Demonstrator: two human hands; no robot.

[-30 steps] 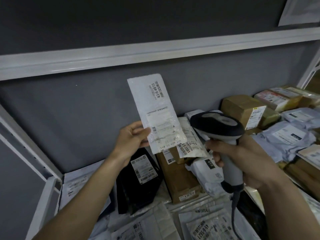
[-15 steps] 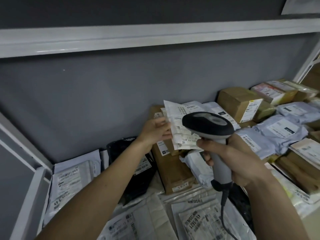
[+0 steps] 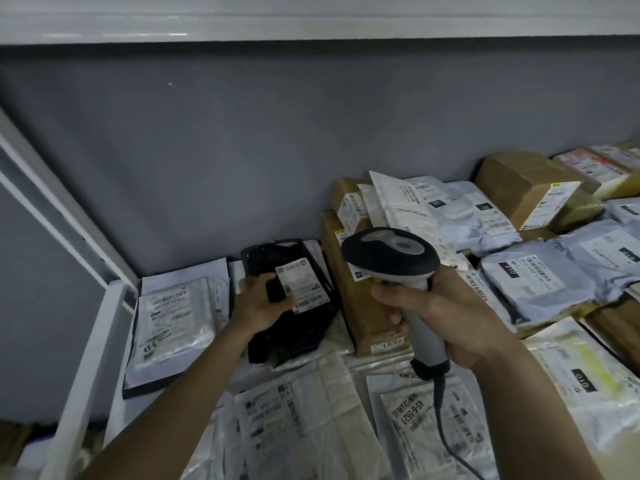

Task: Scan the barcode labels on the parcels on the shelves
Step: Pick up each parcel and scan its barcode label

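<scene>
The left hand [image 3: 258, 301] grips the upper edge of a soft black plastic parcel bag [image 3: 294, 317], its fingers curled round the bag just left of the bag's white rectangular barcode label [image 3: 304, 285], thumb close to the label's lower corner. The right hand [image 3: 446, 317] is clenched round the pale grey handle of a corded handheld barcode scanner with a black rounded head [image 3: 389, 256]; the scanner's head sits to the right of the black bag and above it in the view, its dark cable [image 3: 446, 427] trailing downward from the handle's base.

The black bag lies on a white metal shelf [image 3: 83, 358], against a grey back wall [image 3: 277, 140]. Just left of the black bag lies a flat clear-wrapped white envelope parcel marked "49-6" [image 3: 169, 323]. Right of the black bag stands a tall brown cardboard box [image 3: 360, 306], partly hidden by the scanner. Beyond that box, farther right, grey plastic mailers [image 3: 540, 282] and more brown boxes [image 3: 519, 185] are piled. In front of the black bag lie white plastic mailers [image 3: 304, 420] with printed labels.
</scene>
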